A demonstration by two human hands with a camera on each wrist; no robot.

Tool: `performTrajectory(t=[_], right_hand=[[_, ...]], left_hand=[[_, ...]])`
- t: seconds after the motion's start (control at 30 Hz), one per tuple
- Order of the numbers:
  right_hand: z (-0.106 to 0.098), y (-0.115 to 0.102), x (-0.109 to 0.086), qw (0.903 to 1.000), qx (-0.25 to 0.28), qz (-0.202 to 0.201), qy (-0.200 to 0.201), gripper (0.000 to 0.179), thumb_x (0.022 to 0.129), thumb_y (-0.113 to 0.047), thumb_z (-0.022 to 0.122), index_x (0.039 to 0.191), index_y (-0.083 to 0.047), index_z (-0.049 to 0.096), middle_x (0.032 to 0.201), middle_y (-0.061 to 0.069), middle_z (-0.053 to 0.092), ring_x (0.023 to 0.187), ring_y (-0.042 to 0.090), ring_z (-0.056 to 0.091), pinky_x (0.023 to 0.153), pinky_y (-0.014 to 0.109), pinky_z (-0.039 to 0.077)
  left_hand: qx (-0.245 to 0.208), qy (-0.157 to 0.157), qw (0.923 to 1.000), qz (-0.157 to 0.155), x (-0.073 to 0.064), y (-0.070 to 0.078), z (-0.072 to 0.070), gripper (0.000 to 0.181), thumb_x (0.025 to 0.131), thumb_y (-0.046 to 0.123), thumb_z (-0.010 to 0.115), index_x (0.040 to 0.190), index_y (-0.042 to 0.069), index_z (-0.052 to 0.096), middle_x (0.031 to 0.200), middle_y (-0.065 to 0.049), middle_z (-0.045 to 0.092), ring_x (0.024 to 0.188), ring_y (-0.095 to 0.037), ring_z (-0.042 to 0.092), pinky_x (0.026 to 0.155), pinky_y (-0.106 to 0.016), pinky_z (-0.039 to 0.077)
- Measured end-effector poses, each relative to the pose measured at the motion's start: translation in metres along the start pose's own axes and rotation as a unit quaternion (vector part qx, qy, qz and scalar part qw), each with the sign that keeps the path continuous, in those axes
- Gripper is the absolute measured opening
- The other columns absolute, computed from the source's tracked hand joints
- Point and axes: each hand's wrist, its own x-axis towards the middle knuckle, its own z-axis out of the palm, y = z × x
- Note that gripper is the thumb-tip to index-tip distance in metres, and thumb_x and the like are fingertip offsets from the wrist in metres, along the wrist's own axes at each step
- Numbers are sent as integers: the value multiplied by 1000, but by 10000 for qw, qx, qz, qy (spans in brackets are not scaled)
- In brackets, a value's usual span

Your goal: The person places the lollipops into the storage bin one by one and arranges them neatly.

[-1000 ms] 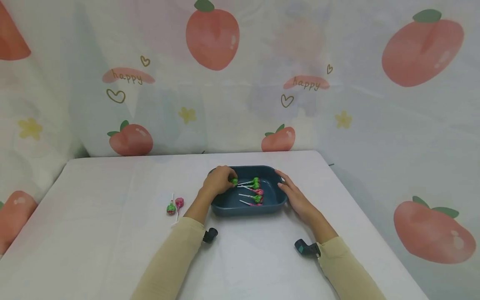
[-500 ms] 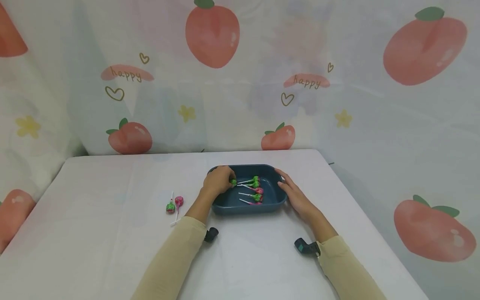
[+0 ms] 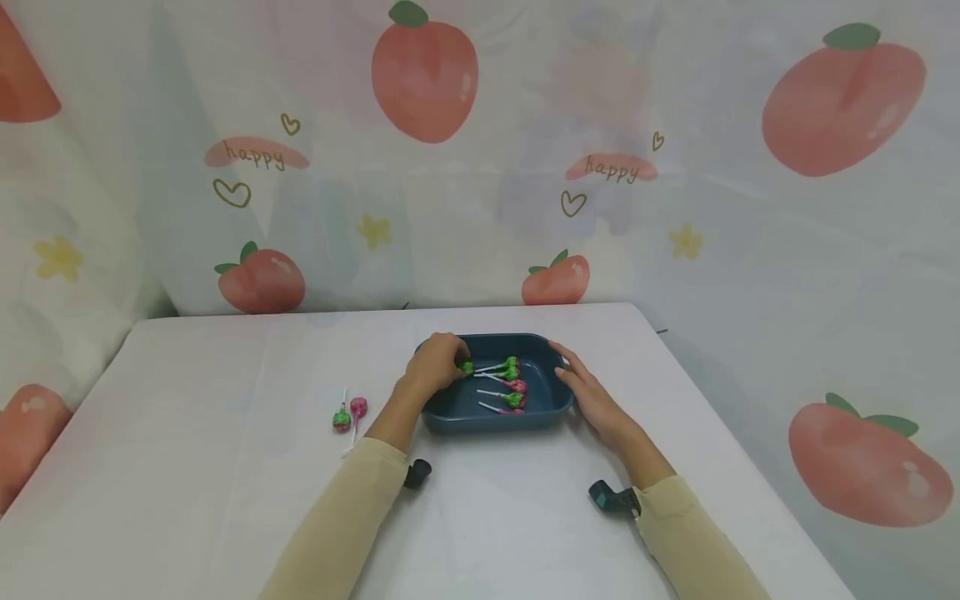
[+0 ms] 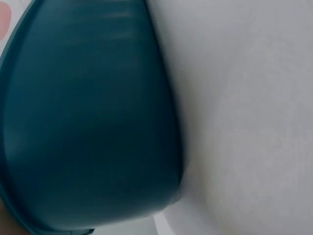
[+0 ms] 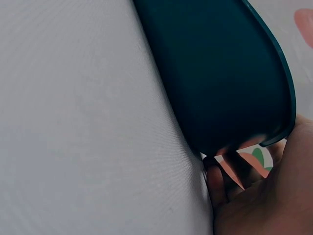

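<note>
- A person's left hand [image 3: 435, 362] reaches over the left end of a deep blue dish [image 3: 495, 423], its fingers curled around a green-wrapped lollipop [image 3: 467, 367] inside; only part of the candy shows.
- The right hand [image 3: 592, 402] grips the dish's right end, thumb over the rim. The right wrist view shows fingers around the outside of that end. The two hands are apart — one at each end of the dish.
- The dish is rectangular with rounded corners and sits near the far edge of a white-covered table [image 3: 225, 500], right of its middle.
- Five lollipops [image 3: 517, 386] lie inside the dish, in a loose column right of its centre. From back to front they run green, green, pink, green, pink, with candy heads to the right and white sticks to the left. The front wall partly hides the nearest.
- Outside, left of the dish, a loose green lollipop [image 3: 341, 419] lies just beside a loose pink lollipop [image 3: 358, 407]. The green one's stick points away from the person, the pink one's towards them.
- Both arms wear cream sleeves [image 3: 341, 517], with a small black device [image 3: 611, 497] at each wrist.
- Behind hangs a pale backdrop [image 3: 480, 192] printed with peaches, yellow flowers, hearts and the word "happy".
</note>
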Motion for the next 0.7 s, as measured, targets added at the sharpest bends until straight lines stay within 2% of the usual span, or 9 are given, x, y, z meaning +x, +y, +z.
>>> performTrajectory(t=[0.27, 0.37, 0.57, 0.7], right_hand=[[1, 0, 0, 10000, 30, 71, -16, 53, 114, -31, 37, 165, -28, 25, 172, 10, 12, 155, 40, 4, 116, 69, 2], [1, -1, 1, 10000, 20, 82, -23, 53, 114, -32, 37, 166, -27, 24, 172, 10, 11, 155, 40, 4, 116, 69, 2], [2, -1, -1, 10000, -13, 35, 11, 53, 112, -41, 40, 163, -37, 28, 171, 5, 14, 155, 37, 8, 117, 68, 4], [2, 1, 0, 10000, -12, 19, -1, 53, 112, -41, 40, 163, -36, 28, 171, 5, 15, 155, 38, 8, 117, 68, 4]], left_hand=[[-991, 16, 9939, 484, -3, -9, -7, 29, 87, 1, 83, 115, 2, 76, 107, -8, 73, 98, -21, 69, 89, -34, 54], [-1163, -35, 9918, 536, -5, -10, -12, 30, 87, 4, 84, 116, 3, 76, 108, -7, 73, 99, -20, 69, 90, -34, 54], [-1285, -145, 9891, 703, -10, -19, -16, 30, 90, 8, 82, 119, 4, 75, 110, -8, 73, 101, -19, 68, 92, -35, 54], [-1591, -256, 9831, 867, -19, -28, -19, 31, 91, 9, 82, 120, 3, 74, 110, -7, 74, 100, -19, 68, 93, -36, 54]])
